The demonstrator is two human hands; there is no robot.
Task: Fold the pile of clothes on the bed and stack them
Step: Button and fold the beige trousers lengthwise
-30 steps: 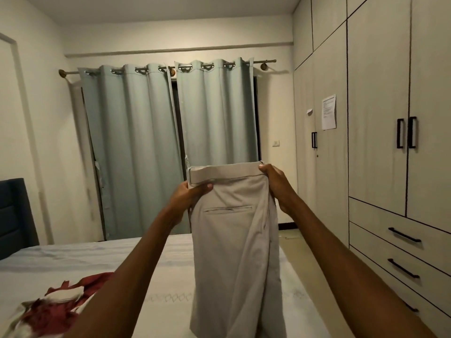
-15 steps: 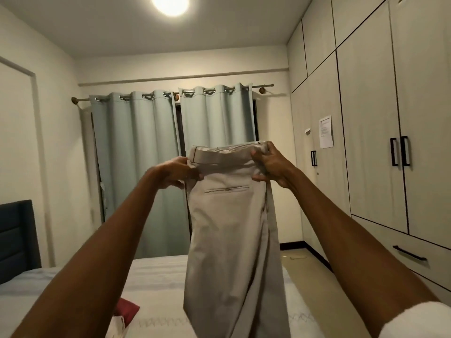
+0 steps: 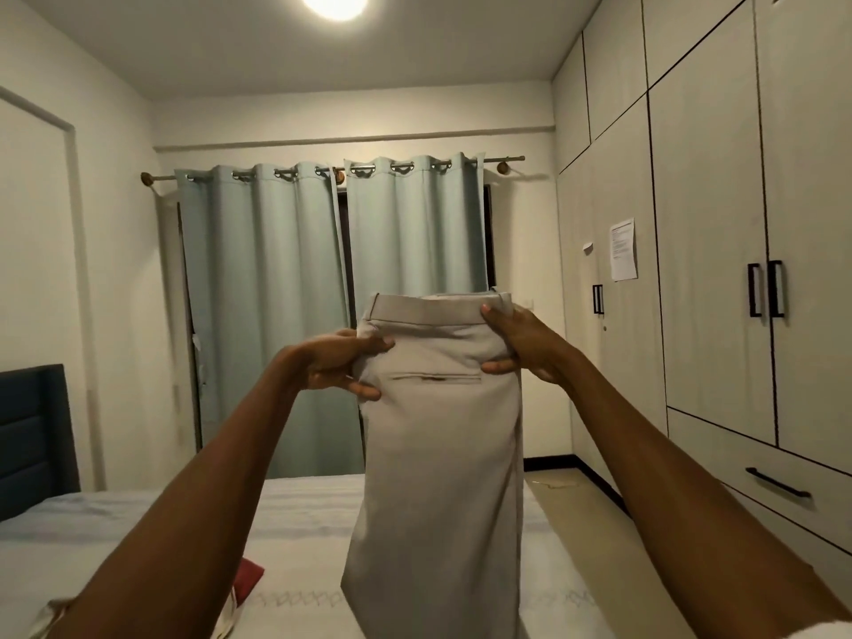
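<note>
since a moment ago the head has tipped up further, so the ceiling lamp [image 3: 334, 3] shows fuller and the clothes pile has slid almost out of sight, and both hands have slipped a little down from the waistband. nearest, two bare forearms reach up and forward. a scrap of the red and white clothes pile [image 3: 243, 588] peeks out by the left forearm, lying on the bed [image 3: 299, 523]. the beige trousers [image 3: 438, 454] hang upright in the air between the hands, above the bed, waistband on top, folded lengthwise with a back pocket slit facing this way. the left hand [image 3: 339, 364] pinches the left edge just below the waistband, thumb in front, fingers curled behind. the right hand [image 3: 518, 343] grips the right edge, fingertips on the waistband and thumb beside the pocket slit. beyond, a dark headboard [image 3: 32, 435] stands at the left, pale green curtains [image 3: 332, 315] hang from a rod on the far wall, and a wardrobe [image 3: 714, 269] with black handles runs along the right, with a paper sheet [image 3: 623, 249] stuck to one door.
</note>
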